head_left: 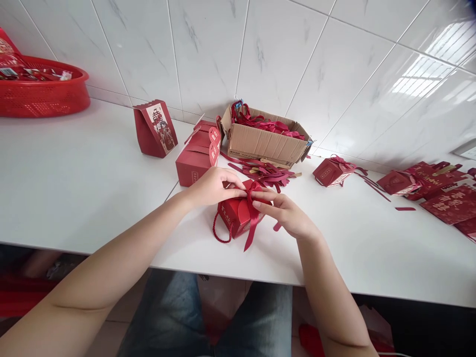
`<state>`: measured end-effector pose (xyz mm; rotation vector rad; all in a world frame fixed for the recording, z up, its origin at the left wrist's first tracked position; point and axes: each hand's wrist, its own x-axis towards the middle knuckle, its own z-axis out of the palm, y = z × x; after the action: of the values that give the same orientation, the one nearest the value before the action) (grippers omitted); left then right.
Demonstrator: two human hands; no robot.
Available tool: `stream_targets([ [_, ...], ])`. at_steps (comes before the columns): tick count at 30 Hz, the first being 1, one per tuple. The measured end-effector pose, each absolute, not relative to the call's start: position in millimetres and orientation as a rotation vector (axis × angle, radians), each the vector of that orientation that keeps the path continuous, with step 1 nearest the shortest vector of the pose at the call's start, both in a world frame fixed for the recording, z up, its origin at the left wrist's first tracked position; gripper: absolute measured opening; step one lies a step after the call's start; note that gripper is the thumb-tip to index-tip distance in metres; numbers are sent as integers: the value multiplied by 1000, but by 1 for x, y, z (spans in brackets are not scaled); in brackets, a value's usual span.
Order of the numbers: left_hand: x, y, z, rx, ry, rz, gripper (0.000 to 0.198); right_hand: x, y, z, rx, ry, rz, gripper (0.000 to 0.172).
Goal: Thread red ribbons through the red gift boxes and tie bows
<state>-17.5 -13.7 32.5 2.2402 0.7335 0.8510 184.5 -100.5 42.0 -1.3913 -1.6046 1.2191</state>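
Observation:
A small red gift box point(235, 214) with a red rope handle stands near the front edge of the white table point(85, 183). A red ribbon bow point(254, 208) sits on its top, one tail hanging down the front. My left hand point(211, 185) pinches the bow from the left with closed fingers. My right hand point(283, 210) meets it from the right, fingertips pressed on the bow's knot. Both hands rest on top of the box.
A cardboard box point(260, 141) full of red ribbons stands by the tiled wall, loose ribbons point(266, 173) in front of it. Folded red boxes point(197, 153) and an upright one point(155, 128) lie left. Finished boxes point(332, 171) and flat cards point(449, 203) lie right. A red basket point(40, 94) stands far left.

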Motion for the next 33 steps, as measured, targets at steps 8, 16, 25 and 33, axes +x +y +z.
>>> stream_targets([
  [8,-13,-10,30,2307,732,836,20,195,-98,38,-1398,-1711,1131,40],
  [16,-4,22,57,2440,556,379,22,204,-77,19,-1325,-1581,930,35],
  [25,3,25,95,2483,615,33,13,202,-66,9,-1299,-1677,451,23],
  [33,-3,14,103,2511,643,33,13,229,-85,45,-1532,-1846,991,41],
])
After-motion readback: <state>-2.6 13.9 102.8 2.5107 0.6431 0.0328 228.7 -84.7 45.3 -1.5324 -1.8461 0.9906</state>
